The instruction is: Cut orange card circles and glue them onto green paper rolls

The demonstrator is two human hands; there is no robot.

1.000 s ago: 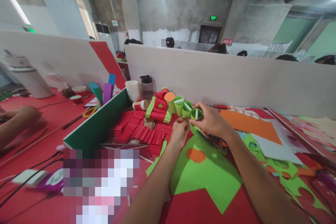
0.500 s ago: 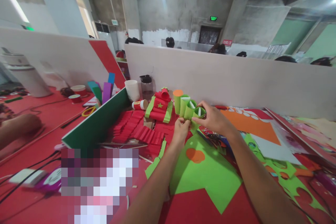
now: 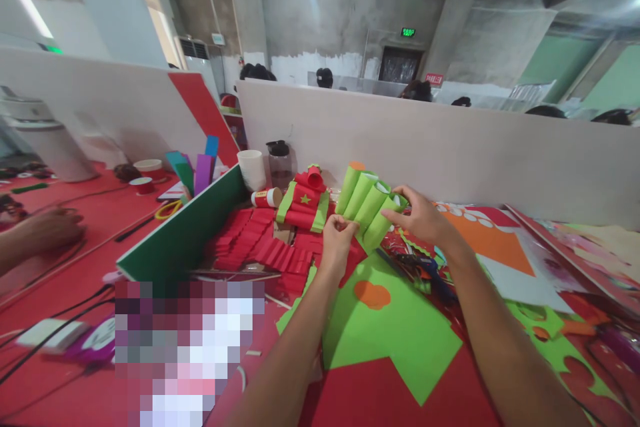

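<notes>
A row of several joined green paper tubes (image 3: pixel 367 209) is tilted above the table in front of me. The leftmost one has an orange round top (image 3: pixel 357 165). My left hand (image 3: pixel 339 237) pinches the row near its lower left edge. On the other side, my right hand (image 3: pixel 417 215) grips the rightmost tube near its upper end, thumb in front. Below lies a green sheet (image 3: pixel 385 320) bearing orange paper circles (image 3: pixel 373 295). Just left of the tubes is a red and green paper piece with a gold star (image 3: pixel 305 199).
Pleated red paper strips (image 3: pixel 260 243) lie left of my hands, beside a green divider board (image 3: pixel 175 233). A white cup (image 3: pixel 252 170) and a dark-lidded bottle (image 3: pixel 279 163) stand behind. A glue gun (image 3: pixel 425 263) sits under my right wrist. Another person's hand (image 3: pixel 55 230) is far left.
The tube row has tipped so that its long sides now face me instead of its open tops. My right hand has shifted slightly right and my left hand slightly left.
</notes>
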